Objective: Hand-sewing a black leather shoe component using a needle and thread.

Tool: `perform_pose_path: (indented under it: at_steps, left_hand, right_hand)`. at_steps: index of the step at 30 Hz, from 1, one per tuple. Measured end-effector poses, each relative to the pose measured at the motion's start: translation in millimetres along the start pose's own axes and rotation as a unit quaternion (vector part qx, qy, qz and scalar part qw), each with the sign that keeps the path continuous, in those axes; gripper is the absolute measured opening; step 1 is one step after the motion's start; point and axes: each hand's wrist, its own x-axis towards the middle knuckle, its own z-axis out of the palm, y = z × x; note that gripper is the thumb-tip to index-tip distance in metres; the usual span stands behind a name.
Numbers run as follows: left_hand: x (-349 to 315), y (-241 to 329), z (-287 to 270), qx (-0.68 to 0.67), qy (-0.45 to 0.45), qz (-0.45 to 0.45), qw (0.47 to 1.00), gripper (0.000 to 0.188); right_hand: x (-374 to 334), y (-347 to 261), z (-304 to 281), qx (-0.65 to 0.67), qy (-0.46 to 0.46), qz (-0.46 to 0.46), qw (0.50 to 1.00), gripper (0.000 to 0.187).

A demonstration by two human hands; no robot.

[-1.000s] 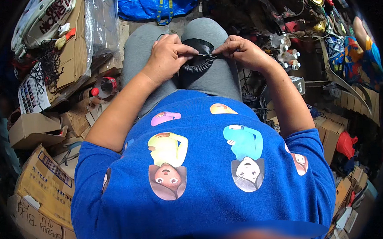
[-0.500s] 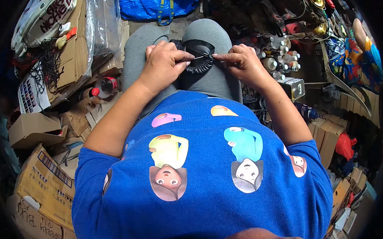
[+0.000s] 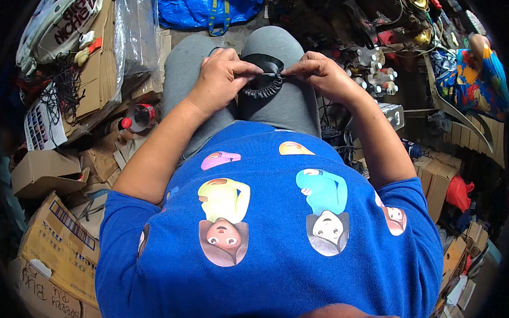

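Across my knees lies a black piece (image 3: 263,92) with a curved, tightly gathered edge and a smooth, shiny upper part. My left hand (image 3: 220,81) is closed, thumb and index finger pinching a thin, pale, needle-like tool (image 3: 269,74) that points right over the piece. From the other side, my right hand (image 3: 326,76) has its index finger and thumb pinched on the right edge of the black piece, close to the tool's tip. The fingertips hide exactly what is gripped there. A dark cord loop (image 3: 215,49) shows just beyond my left hand.
Ahead on the floor is a blue bag (image 3: 194,14) with yellow handles. Several small bottles (image 3: 384,76) and a metal can (image 3: 393,114) stand to the right. On the left are flattened cardboard (image 3: 94,69), a red-capped bottle (image 3: 142,115) and an open carton (image 3: 42,171).
Both hands have shifted slightly over the black piece. The tool now lies nearly level instead of slanting, and my right hand has moved up a little.
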Motion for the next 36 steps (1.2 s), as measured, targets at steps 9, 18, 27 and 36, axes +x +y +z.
perform_pose_path:
  at_steps: [9,18,27,36]
  left_hand:
    - [-16,9,-4,0.100,0.006,0.004,0.995,0.017]
    - [-2,5,0,-0.047,0.016,0.004,0.999,0.020]
    - [1,-2,4,-0.010,-0.010,-0.008,1.000,0.018]
    - [3,-3,5,-0.009,-0.012,-0.010,1.000,0.017]
  right_hand:
    - [-15,-14,9,-0.199,0.051,-0.077,0.976,0.036]
    - [-8,-3,4,-0.018,0.004,-0.002,1.000,0.032]
    - [9,-4,-9,0.013,-0.056,0.005,0.998,0.047]
    - [12,-3,-10,0.042,-0.070,0.025,0.996,0.034]
